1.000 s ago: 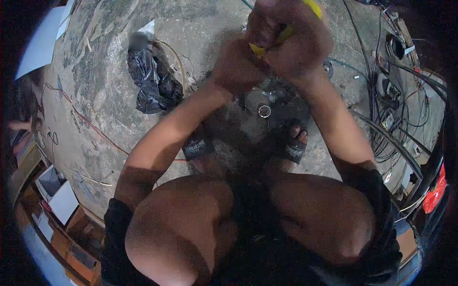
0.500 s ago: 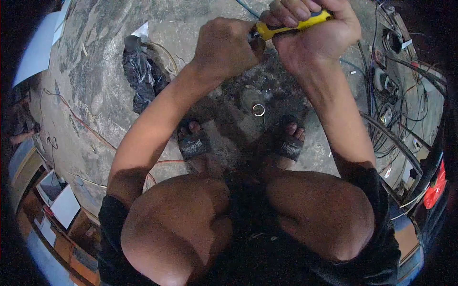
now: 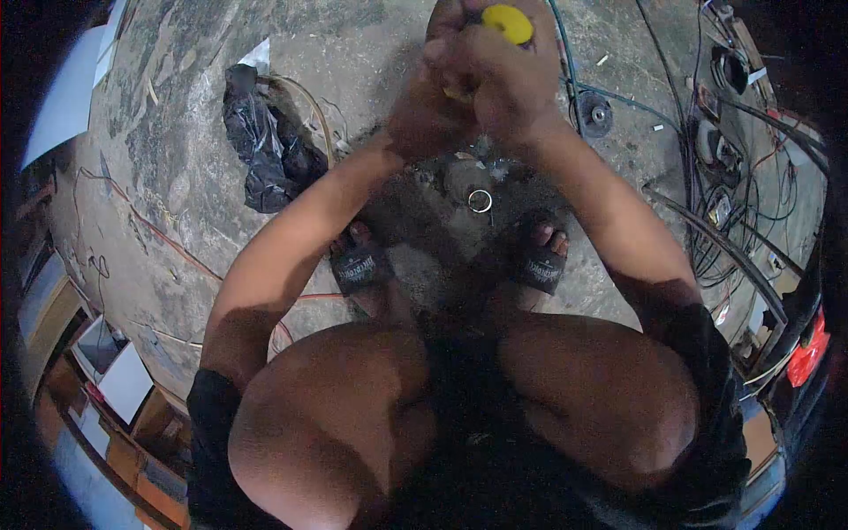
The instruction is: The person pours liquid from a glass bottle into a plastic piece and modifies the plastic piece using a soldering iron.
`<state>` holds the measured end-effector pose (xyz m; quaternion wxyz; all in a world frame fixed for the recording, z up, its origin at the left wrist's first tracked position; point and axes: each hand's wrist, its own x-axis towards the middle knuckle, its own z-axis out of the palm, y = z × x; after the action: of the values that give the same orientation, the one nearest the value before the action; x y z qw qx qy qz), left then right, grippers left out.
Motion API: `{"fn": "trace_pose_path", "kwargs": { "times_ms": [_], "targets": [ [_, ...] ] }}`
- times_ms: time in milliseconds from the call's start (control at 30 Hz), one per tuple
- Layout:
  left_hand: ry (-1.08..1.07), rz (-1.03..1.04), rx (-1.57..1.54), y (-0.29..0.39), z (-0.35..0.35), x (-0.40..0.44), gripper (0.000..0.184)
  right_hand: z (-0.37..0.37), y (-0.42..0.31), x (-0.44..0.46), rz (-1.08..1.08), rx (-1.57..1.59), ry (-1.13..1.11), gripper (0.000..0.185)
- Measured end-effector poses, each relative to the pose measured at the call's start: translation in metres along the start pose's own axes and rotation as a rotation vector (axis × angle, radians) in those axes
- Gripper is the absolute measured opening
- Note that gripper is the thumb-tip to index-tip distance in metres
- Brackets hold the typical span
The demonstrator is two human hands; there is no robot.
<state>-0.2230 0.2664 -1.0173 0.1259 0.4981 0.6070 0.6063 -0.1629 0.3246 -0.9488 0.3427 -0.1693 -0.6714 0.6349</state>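
Observation:
My right hand [image 3: 521,84] is closed around a screwdriver with a yellow handle [image 3: 507,24]. The rounded handle end points up toward the camera, and the shaft is hidden by my hands. Pressed close beside it, my left hand [image 3: 433,110] is also closed; motion blur hides what its fingers grip. Below both hands, a thin metal ring [image 3: 480,201] lies on the dark, stained patch of floor between my sandalled feet.
A crumpled black plastic bag [image 3: 269,146] lies to the left on the concrete floor [image 3: 190,132]. At right are a round dark disc-shaped part [image 3: 595,115], tangled cables [image 3: 751,212] and a red plastic bag [image 3: 806,353]. An orange cord [image 3: 150,225] crosses the left side.
My right hand has swung left and inward with the screwdriver, against my left hand. The handle turned from lying sideways to pointing end-up. The round part at right is now uncovered.

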Motion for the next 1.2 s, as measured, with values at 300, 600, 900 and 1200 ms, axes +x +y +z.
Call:
{"fn": "trace_pose_path", "kwargs": {
  "times_ms": [300, 600, 900, 1200],
  "targets": [
    [-0.132, -0.162, 0.114, 0.011, -0.044, 0.014, 0.02, 0.009, -0.006, 0.026, -0.459, 0.334, 0.219, 0.022],
    [-0.148, 0.194, 0.309, 0.014, -0.05, 0.03, 0.022, -0.012, -0.017, 0.028, -0.365, 0.138, 0.113, 0.026],
    [-0.374, 0.077, 0.201, -0.017, -0.021, 0.004, 0.021, -0.032, -0.003, 0.03, -0.148, 0.234, -0.213, 0.032],
    [-0.631, -0.524, 0.049, 0.037, -0.062, -0.004, 0.02, -0.036, -0.087, 0.035, -0.166, 0.242, -0.009, 0.037]
  ]
}}
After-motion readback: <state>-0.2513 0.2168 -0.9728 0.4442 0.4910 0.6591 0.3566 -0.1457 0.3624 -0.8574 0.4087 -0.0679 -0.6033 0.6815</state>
